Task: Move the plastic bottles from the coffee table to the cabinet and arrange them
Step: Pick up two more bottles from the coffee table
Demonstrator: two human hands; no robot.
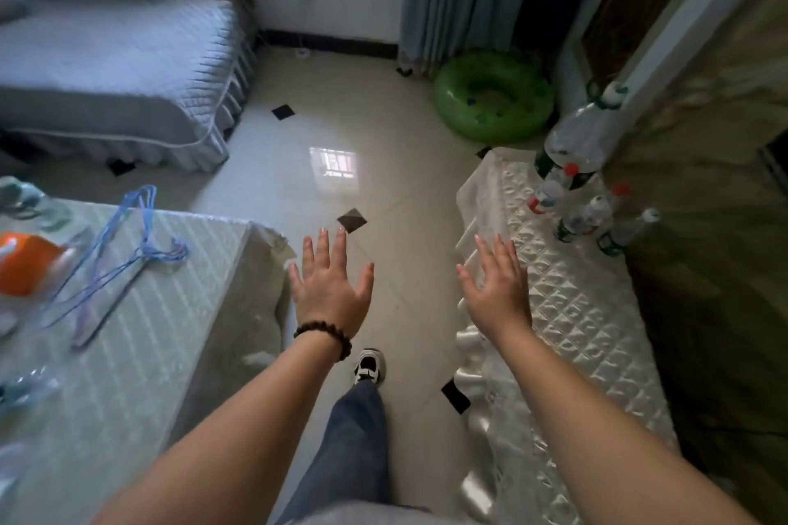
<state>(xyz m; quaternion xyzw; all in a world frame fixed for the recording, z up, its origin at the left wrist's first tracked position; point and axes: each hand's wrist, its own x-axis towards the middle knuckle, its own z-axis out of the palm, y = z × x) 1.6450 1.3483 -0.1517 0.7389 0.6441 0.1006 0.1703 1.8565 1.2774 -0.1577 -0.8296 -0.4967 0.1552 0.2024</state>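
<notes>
Several clear plastic bottles stand on the cabinet (567, 311), which is covered by a white quilted cloth, at its far right end: a large bottle (584, 132) with a green handle, a red-capped small one (550, 190), and small ones (586, 217) (627, 232) beside it. My left hand (330, 286), with a bead bracelet at the wrist, hovers flat with spread fingers over the floor. My right hand (496, 288) is spread flat above the cabinet's front edge. Both hold nothing. The coffee table (140, 324) is at left, with blurred clear plastic (25, 388) at its near left edge.
Blue wire hangers (123, 243) and an orange object (27, 264) lie on the coffee table. A sofa with a grey cover (115, 68) stands at back left, a green swim ring (494, 98) on the floor by the curtain. My leg and shoe (366, 367) stand on tiled floor between table and cabinet.
</notes>
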